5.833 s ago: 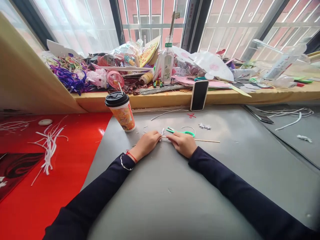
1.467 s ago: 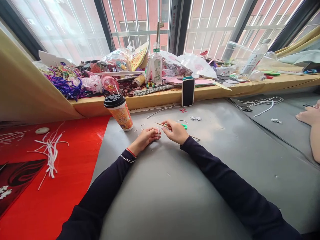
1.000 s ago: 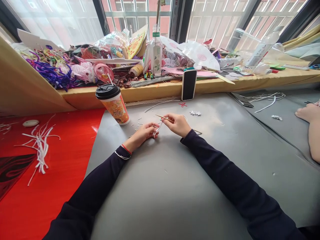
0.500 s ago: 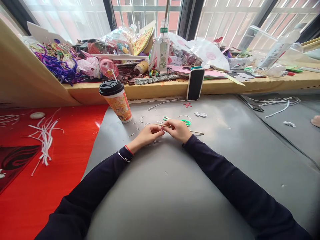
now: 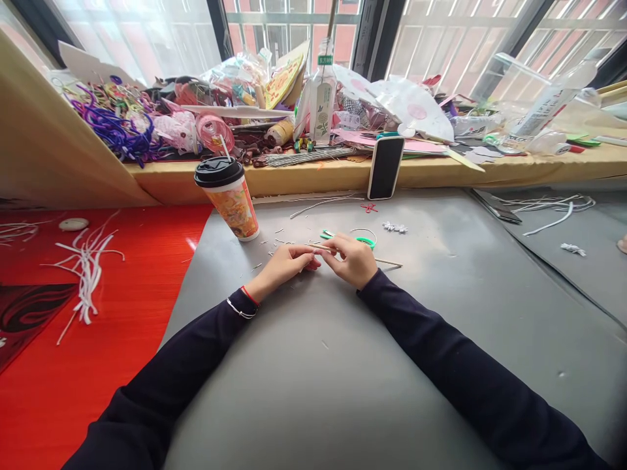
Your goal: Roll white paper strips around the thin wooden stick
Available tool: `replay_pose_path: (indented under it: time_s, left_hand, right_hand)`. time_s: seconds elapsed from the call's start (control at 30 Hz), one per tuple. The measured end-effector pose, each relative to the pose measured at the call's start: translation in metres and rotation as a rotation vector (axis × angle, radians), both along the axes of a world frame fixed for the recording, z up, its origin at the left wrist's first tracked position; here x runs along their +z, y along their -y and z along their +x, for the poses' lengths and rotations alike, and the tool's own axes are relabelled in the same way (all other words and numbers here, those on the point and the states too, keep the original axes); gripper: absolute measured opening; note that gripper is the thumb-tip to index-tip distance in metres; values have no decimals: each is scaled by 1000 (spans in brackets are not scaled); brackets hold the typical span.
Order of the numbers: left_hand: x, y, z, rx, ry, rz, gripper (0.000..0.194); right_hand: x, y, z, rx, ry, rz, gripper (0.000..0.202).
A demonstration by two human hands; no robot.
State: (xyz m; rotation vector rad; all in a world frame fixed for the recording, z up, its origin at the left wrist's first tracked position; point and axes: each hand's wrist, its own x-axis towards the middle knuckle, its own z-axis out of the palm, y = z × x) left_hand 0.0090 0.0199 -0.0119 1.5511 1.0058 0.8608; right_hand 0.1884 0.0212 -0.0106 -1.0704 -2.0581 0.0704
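Note:
My right hand (image 5: 353,261) is closed around a thin wooden stick (image 5: 390,263), which seems to run through the fingers and come out on both sides. Touching or nearly touching it, my left hand (image 5: 290,264) has thumb and fingers pinched together. What lies in that pinch is hidden. Just behind the right hand are green-handled scissors (image 5: 367,242), partly covered by it. A thin white cord loop (image 5: 365,230) curves beside them. Short white cord scraps (image 5: 278,240) are scattered near the left hand.
A lidded paper cup (image 5: 230,202) stands at left. A phone (image 5: 385,168) leans against the ledge. Beyond the hands lie a red knotted cord (image 5: 369,207) and white knotted pieces (image 5: 394,227). White cords (image 5: 88,267) rest on the red surface. Craft materials crowd the windowsill.
The view has shifted slightly. Both hands stay together at the same spot, with the fingers of the left hand slightly re-set and the stick still in the right.

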Motion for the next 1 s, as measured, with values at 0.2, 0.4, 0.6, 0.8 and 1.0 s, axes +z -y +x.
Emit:
replay_pose_path:
  time_s: [0.2,0.4,0.6,0.8,1.0]
  left_hand:
    - [6,4,1,-47,91,-168,27]
    - [5,8,1,-177,157,-339,37]
    - [6,12,7,-129,140,-276,42]
    - [7,15,9,-144,206,-273,30]
    - [11,18,10,-68,150,-278,27]
  right_hand:
    - [-2,6,-2,-57,90,158,18]
    - [-2,6,1,-53,126,197,16]
    - [-2,6,2,-4,143,64,18]
    - [-5,9,-2,-20,151,75,19]
    - [-7,12,-2,43,223,189,20]
